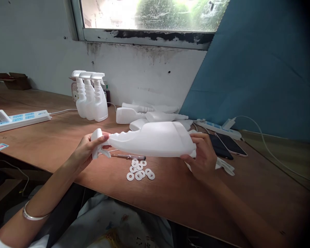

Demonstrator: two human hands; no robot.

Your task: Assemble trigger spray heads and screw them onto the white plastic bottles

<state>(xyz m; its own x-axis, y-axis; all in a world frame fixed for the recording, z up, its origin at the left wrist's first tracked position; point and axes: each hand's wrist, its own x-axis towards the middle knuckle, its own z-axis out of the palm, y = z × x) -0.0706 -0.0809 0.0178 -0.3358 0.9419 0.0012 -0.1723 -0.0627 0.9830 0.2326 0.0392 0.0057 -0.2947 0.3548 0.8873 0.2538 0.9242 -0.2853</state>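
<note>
A white plastic spray bottle (152, 139) lies sideways in the air over the table, held at both ends. My left hand (91, 144) is closed around its neck, by the white trigger head (97, 141). At the other end, my right hand (203, 155) grips the base, with thumb and fingers on opposite sides. Below the bottle, several flat white ring washers (139, 168) lie loose on the table, close to a thin screwdriver (130, 156). White trigger heads (225, 166) are partly hidden behind my right hand.
Three spray bottles with heads (93, 100) stand upright at the back left. Several bottles without visible heads (150, 112) lie by the wall. Power strips rest at left (26, 119) and right (219, 128), with phones (229, 143) beside the right one. A cable (263, 141) trails rightward.
</note>
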